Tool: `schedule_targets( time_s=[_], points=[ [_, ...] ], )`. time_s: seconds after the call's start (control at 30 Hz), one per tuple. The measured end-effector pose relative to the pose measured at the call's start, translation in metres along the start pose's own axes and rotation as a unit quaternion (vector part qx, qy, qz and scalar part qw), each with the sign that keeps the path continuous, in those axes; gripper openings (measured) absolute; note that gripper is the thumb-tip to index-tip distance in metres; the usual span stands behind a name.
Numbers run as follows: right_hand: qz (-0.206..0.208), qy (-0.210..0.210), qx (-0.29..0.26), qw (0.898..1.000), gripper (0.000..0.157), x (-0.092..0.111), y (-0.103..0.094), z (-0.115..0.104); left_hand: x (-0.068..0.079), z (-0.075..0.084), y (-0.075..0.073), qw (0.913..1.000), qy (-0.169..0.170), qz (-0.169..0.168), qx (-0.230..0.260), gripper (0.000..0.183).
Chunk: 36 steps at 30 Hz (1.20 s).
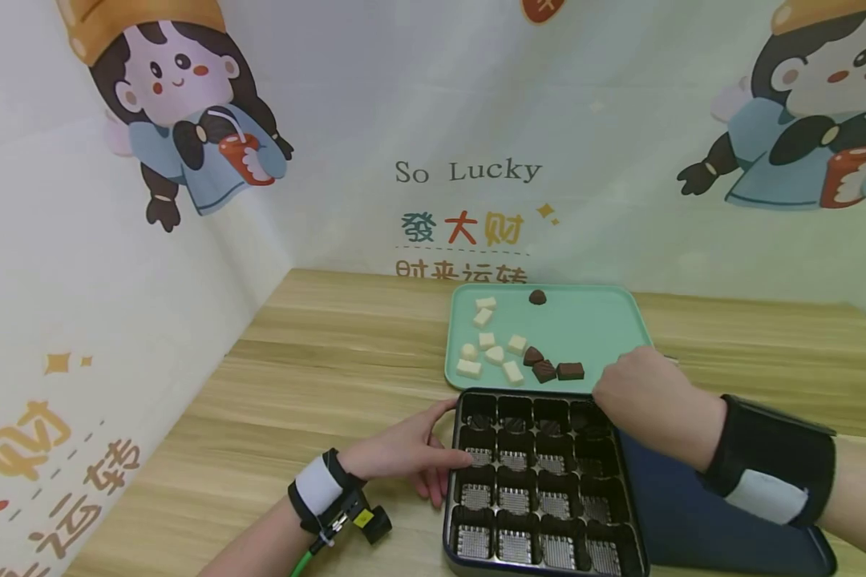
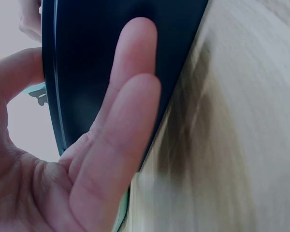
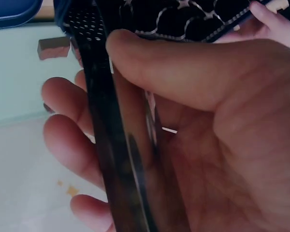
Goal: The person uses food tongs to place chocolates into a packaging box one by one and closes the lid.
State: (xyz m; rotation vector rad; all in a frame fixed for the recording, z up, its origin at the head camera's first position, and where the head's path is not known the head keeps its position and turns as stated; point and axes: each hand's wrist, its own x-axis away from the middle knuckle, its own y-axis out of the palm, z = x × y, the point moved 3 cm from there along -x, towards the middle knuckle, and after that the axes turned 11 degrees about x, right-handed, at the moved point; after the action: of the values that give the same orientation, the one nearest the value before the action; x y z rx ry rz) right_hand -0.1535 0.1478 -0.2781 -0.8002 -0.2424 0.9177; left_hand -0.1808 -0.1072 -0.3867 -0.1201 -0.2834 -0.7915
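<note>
A dark box with a black compartmented insert stands on the table. Dark chocolates lie in its far row; the far right compartment is too shadowed to read. My left hand holds the box's left side, thumb over the rim, and its fingers lie along the outer wall. Above the box's far right corner, my right hand grips shiny metal tongs; their tips are hidden from the head view. Behind the box, a mint-green tray bears several white chocolates and dark chocolates.
A dark blue lid-like piece lies right of the box, under my right forearm. The wooden table extends to the left, and a printed curtain hangs behind it. My left wrist wears a strapped camera with a green cable.
</note>
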Motion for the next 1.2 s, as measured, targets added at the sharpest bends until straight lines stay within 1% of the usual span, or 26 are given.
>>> schedule_targets(
  time_s=[0.07,0.13,0.17,0.23,0.33,0.43,0.53,0.67,0.7,0.77,0.8,0.9,0.97,1.07,1.2],
  points=[
    [0.018,-0.006,0.016,1.000,0.059,-0.004,0.001,-0.003,0.000,-0.001,-0.001,1.0000,0.000,0.001,0.001,0.081],
    [0.020,-0.012,0.027,0.999,0.061,-0.007,0.001,-0.003,-0.001,-0.001,-0.001,1.0000,0.001,0.000,0.001,0.081],
    [0.012,-0.014,0.027,0.999,0.060,-0.008,0.002,-0.003,-0.001,-0.001,-0.001,1.0000,0.002,0.000,0.001,0.081],
    [-0.018,-0.015,0.019,1.000,0.059,-0.010,0.001,-0.001,0.000,0.000,-0.001,1.0000,0.002,0.000,0.003,0.081],
    [-0.058,-0.006,-0.017,0.998,0.055,-0.012,-0.003,0.003,0.000,0.001,-0.001,1.0000,0.003,0.000,0.004,0.081],
    [-0.085,0.008,-0.058,0.995,0.053,-0.011,-0.006,0.009,0.001,0.002,-0.001,1.0000,0.003,0.001,0.003,0.081],
    [-0.129,0.023,-0.099,0.986,0.045,-0.008,-0.008,0.016,0.001,0.002,-0.001,1.0000,0.005,0.000,0.001,0.081],
    [-0.208,0.043,-0.152,0.965,0.026,0.001,-0.005,0.032,0.000,0.003,-0.002,1.0000,0.008,-0.004,-0.001,0.081],
    [-0.217,0.049,-0.164,0.961,0.019,0.004,-0.004,0.037,0.000,0.003,-0.002,1.0000,0.008,-0.004,-0.002,0.081],
    [-0.220,0.068,-0.175,0.957,0.012,0.009,0.000,0.046,0.000,0.005,-0.002,1.0000,0.007,-0.004,-0.003,0.081],
    [-0.217,0.078,-0.179,0.957,0.013,0.012,0.003,0.050,0.000,0.006,-0.001,1.0000,0.007,-0.003,-0.004,0.081],
    [-0.193,0.113,-0.176,0.959,0.026,0.018,0.014,0.061,0.000,0.006,-0.001,1.0000,0.004,-0.004,-0.006,0.081],
    [-0.179,0.128,-0.180,0.959,0.028,0.021,0.025,0.065,-0.001,0.006,-0.001,0.9999,0.005,-0.006,-0.008,0.081],
    [-0.176,0.129,-0.202,0.955,0.022,0.022,0.046,0.068,-0.001,0.003,-0.001,0.9999,0.009,-0.010,-0.007,0.081],
    [-0.185,0.109,-0.247,0.945,0.016,0.015,0.072,0.065,-0.001,-0.002,-0.001,0.9999,0.013,-0.009,-0.004,0.082]
  ],
)
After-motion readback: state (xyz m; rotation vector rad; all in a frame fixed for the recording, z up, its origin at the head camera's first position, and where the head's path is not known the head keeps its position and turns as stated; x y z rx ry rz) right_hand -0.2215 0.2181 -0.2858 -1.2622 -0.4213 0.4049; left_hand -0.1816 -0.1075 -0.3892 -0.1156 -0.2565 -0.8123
